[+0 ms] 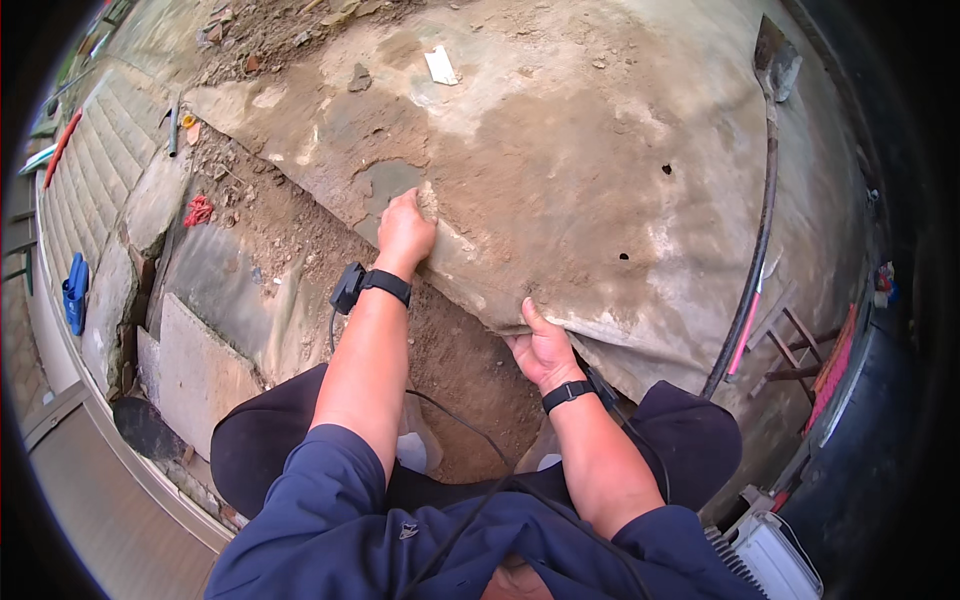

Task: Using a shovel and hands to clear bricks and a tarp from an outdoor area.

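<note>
Clasping the soiled sheet (560,190) by its near edge, left hand (405,235) and right hand (544,352) have it spread ahead.

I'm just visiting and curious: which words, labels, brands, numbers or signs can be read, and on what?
None can be read.
Dark blue shirt: a pale emblem, too small to make out.
White scrap: no lettering I can make out.
Dirt-covered sheet: no lettering visible.
</note>
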`<state>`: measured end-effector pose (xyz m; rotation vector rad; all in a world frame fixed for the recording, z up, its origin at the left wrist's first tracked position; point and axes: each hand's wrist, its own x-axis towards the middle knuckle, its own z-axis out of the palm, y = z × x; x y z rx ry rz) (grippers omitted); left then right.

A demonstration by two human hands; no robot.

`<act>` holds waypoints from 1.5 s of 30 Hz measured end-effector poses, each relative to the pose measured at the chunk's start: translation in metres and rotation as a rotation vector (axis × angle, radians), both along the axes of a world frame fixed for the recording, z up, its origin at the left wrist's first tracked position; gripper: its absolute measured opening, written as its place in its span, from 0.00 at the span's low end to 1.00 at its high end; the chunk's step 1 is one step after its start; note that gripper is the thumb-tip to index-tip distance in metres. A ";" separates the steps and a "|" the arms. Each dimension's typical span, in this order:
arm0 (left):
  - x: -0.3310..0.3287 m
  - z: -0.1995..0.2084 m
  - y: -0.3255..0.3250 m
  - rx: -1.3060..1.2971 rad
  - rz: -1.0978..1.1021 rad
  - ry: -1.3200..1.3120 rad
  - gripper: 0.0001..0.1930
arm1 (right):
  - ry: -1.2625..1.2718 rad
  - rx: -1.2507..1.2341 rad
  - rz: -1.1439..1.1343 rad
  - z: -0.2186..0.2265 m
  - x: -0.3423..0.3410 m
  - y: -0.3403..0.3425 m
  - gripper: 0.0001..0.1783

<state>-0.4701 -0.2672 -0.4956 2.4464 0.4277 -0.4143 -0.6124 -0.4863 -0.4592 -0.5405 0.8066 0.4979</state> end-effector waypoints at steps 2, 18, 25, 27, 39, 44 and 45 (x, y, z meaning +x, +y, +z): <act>0.000 -0.003 -0.001 0.086 -0.026 0.051 0.29 | 0.000 0.000 -0.021 0.002 -0.001 -0.002 0.27; -0.022 0.007 -0.028 -0.100 0.111 -0.013 0.19 | 0.044 0.065 -0.043 -0.009 -0.004 0.010 0.26; -0.033 -0.002 -0.031 -0.012 0.009 0.035 0.20 | 0.071 -0.030 -0.020 -0.022 -0.009 0.012 0.26; -0.037 0.006 -0.051 0.066 -0.124 -0.082 0.20 | 0.160 -0.067 0.030 -0.030 -0.016 0.013 0.25; -0.064 -0.015 -0.054 0.000 -0.051 0.255 0.25 | -0.767 -0.898 1.295 0.043 0.036 -0.007 0.16; -0.084 -0.060 -0.013 -0.402 0.593 0.307 0.27 | -0.647 -1.319 1.024 0.115 0.141 -0.118 0.19; -0.083 -0.055 -0.019 -0.408 0.595 0.315 0.27 | -0.437 -1.280 0.899 0.135 0.152 -0.145 0.20</act>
